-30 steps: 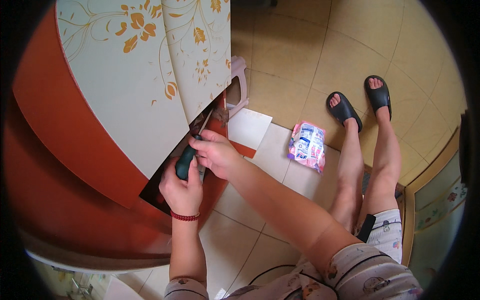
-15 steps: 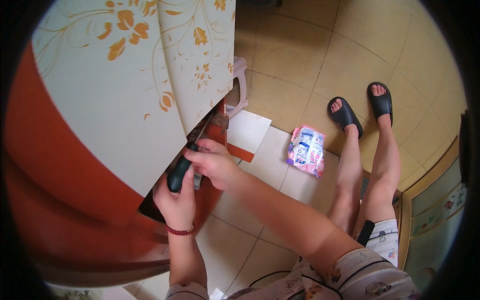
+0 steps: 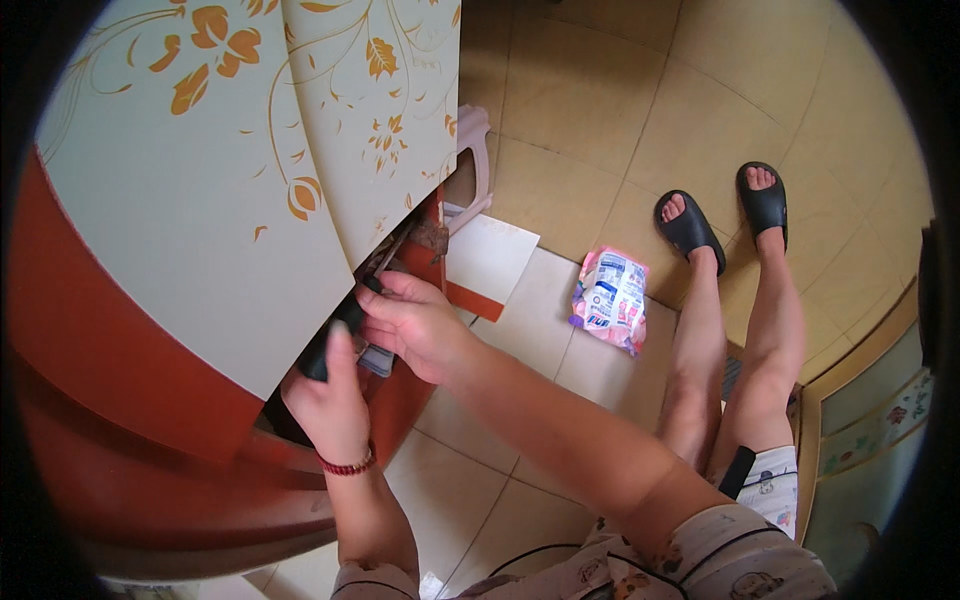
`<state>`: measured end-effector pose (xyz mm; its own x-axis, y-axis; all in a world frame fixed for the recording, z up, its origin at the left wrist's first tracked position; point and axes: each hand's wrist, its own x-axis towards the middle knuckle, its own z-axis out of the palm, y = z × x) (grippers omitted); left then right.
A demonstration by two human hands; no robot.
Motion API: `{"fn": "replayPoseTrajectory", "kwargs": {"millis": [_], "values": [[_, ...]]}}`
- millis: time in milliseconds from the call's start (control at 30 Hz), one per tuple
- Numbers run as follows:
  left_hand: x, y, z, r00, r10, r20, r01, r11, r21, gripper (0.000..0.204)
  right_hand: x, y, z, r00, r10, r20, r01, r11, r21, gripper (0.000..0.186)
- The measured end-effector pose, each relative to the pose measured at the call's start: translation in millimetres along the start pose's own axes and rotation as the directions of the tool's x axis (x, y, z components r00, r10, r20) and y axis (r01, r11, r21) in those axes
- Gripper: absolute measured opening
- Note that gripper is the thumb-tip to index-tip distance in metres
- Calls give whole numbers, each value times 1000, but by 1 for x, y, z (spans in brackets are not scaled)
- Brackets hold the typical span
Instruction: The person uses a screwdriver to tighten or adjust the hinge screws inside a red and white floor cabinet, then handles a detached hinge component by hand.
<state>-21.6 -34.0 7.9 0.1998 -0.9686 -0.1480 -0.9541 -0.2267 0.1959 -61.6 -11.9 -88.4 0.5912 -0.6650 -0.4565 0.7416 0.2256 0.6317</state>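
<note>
My left hand (image 3: 325, 395) is closed around the dark green handle (image 3: 348, 315) of a screwdriver. My right hand (image 3: 415, 325) pinches the handle near its front, just above my left one. The screwdriver's thin shaft points up and right into a dark gap beneath a white cabinet panel (image 3: 170, 270) with orange floral patterns; its tip is too hidden to tell. A rusty brown metal piece (image 3: 428, 238) sits at the gap's right end, on the red-orange cabinet body (image 3: 120, 370). A small pale item (image 3: 376, 362) lies below my right fingers, partly covered.
A white board (image 3: 495, 255) with an orange edge lies beside a pale pink plastic frame (image 3: 478, 160). A pink and white soft package (image 3: 610, 300) rests on the tiled floor (image 3: 590, 120). Legs in black slippers (image 3: 688, 230) stretch along the right, beside a glass door (image 3: 855, 450).
Both hands and the screwdriver have shifted left and slightly downward in view. The cabinet panel also appears further left, and my left thumb now lifts more upright along the handle.
</note>
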Motion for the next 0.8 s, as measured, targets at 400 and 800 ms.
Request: {"fn": "replayPoseTrajectory", "kwargs": {"millis": [400,800], "values": [[-25,-7,0,938,-344,-49,339,936,-97,34,-11,6,4,1000,12,-12,-12,1000,-29,17],[-50,-25,-12,972,-203,-121,181,968,-172,22,-17,23,-8,997,77,5,-72,955,-289,18]]}}
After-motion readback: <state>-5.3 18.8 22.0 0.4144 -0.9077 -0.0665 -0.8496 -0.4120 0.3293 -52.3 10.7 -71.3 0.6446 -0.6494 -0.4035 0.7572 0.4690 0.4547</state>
